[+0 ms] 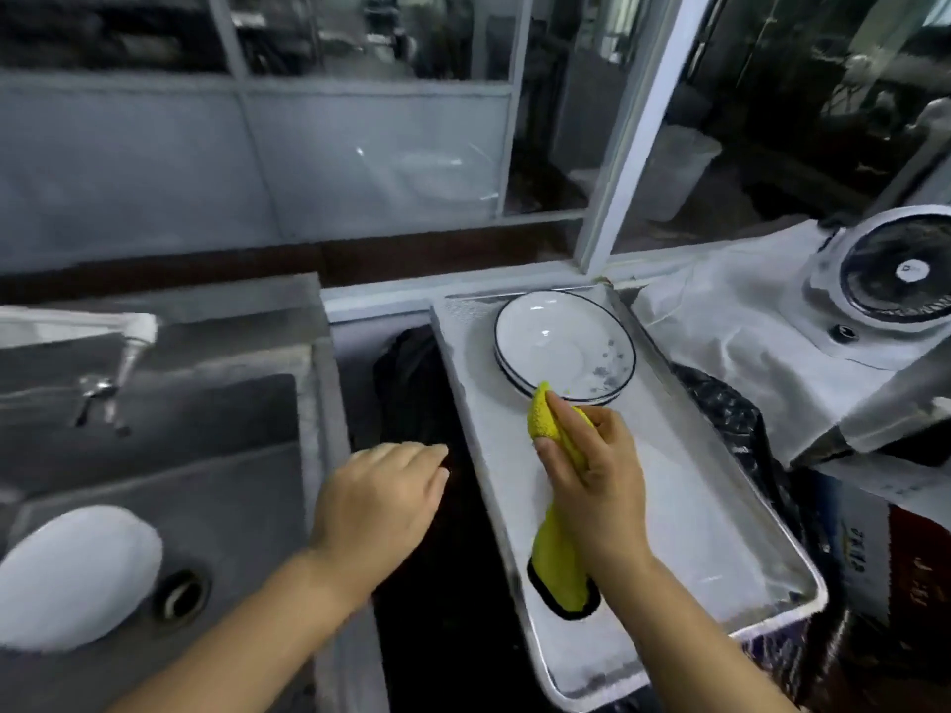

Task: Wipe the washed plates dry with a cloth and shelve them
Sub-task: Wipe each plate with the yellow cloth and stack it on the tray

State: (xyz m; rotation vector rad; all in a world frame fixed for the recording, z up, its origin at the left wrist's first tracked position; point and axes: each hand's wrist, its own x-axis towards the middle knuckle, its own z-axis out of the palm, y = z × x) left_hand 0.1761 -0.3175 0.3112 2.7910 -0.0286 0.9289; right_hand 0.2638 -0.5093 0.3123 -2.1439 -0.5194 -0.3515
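A short stack of white plates with dark rims (563, 344) rests at the far end of a long metal tray (720, 512). My right hand (592, 473) grips a yellow cloth (553, 553) just in front of the stack; the cloth's upper fold touches the top plate's near rim and its lower end hangs onto the tray. My left hand (381, 499) hovers with relaxed fingers and holds nothing, over the dark gap between sink and tray. Another white plate (77, 576) lies in the sink (242, 455) at lower left.
A tap (116, 370) juts over the sink from the left. A small fan (898, 272) sits on white cloth (731, 321) at the right. Glass window panels with white frames (633, 131) stand behind. A printed box (875, 553) stands right of the tray.
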